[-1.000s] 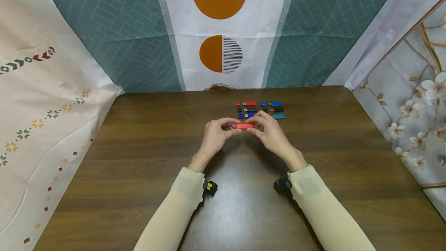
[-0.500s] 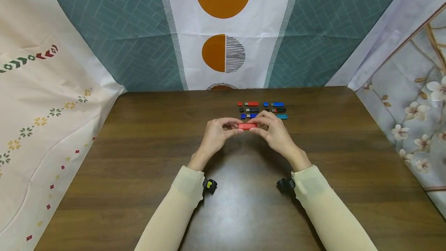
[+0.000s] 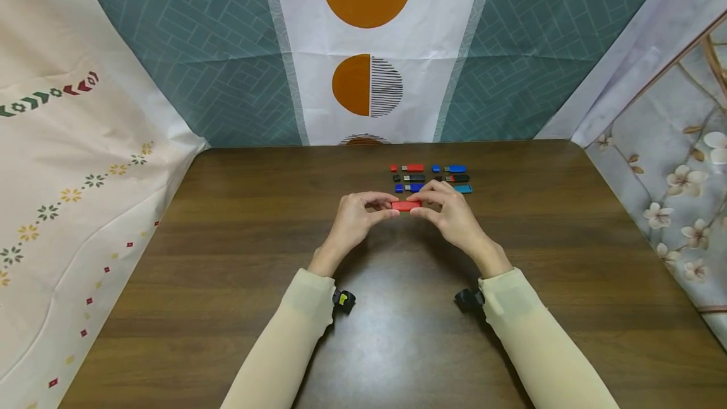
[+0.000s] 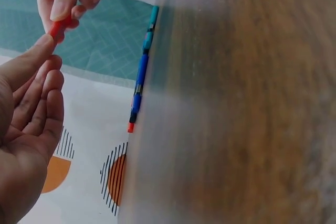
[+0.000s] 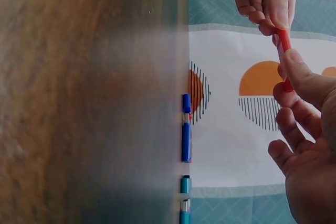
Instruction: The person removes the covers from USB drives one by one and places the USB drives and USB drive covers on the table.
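Both hands pinch a small red USB flash drive (image 3: 406, 206) between them, held level above the table. My left hand (image 3: 358, 218) has thumb and fingertips on its left end. On the right end are the thumb and forefinger of my right hand (image 3: 452, 223). In the left wrist view the red drive (image 4: 59, 26) is mostly covered by fingers. From the right wrist, a narrow edge of the drive (image 5: 285, 41) shows between the two thumbs. Just beyond the hands lie other flash drives with their caps off, including a red one (image 3: 413, 168) and a blue one (image 3: 455, 169).
Loose caps, such as a red cap (image 3: 394, 168) and a dark blue cap (image 3: 399, 188), lie left of their drives in rows. A teal drive (image 3: 462, 189) is partly behind the right hand. The brown wooden table (image 3: 255, 257) ends at a patterned cloth backdrop (image 3: 238, 81).
The head view has shifted slightly, so the scene sits a little farther right. Both hands keep the same pinch on the red flash drive.
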Demonstrator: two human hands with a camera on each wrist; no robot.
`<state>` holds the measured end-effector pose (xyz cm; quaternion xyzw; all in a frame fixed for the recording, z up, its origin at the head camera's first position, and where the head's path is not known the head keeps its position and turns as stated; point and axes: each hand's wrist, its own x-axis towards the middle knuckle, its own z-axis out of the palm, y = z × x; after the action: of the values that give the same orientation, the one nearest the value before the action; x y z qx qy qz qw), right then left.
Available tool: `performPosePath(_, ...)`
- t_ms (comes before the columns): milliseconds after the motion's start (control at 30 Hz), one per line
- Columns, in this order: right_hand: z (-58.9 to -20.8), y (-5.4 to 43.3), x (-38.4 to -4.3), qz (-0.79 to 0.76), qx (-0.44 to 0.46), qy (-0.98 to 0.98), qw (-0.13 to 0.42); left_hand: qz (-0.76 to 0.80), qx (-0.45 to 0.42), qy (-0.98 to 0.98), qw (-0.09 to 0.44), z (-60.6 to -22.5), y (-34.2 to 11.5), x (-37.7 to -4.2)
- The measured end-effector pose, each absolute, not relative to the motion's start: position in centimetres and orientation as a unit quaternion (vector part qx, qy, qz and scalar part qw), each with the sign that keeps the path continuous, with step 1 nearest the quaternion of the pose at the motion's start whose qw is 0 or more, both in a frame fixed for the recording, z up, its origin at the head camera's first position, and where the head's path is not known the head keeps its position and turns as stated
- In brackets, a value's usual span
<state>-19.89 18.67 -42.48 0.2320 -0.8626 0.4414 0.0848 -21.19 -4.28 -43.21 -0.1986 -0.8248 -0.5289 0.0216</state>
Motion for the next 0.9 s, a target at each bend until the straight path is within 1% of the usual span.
performPosePath(400, -42.6, 19.0, -20.1, 0.441, 0.223, -0.866, 0.079, -0.529, -0.199, -0.825, 0.021, -43.4, -4.3, -21.4)
performPosePath(633, -42.4, 20.7, -20.3, 0.443, 0.19, -0.869, 0.112, -0.566, -0.146, -0.81, 0.044, -43.5, -5.6, -21.9)
performPosePath(767, -42.3, 20.8, -20.4, 0.447, 0.197, -0.867, 0.1, -0.571, -0.16, -0.804, 0.031, -43.6, -5.5, -22.0)
performPosePath(900, -42.2, 20.7, -20.4, 0.452, 0.193, -0.866, 0.093, -0.562, -0.17, -0.808, 0.043, -43.8, -5.2, -22.0)
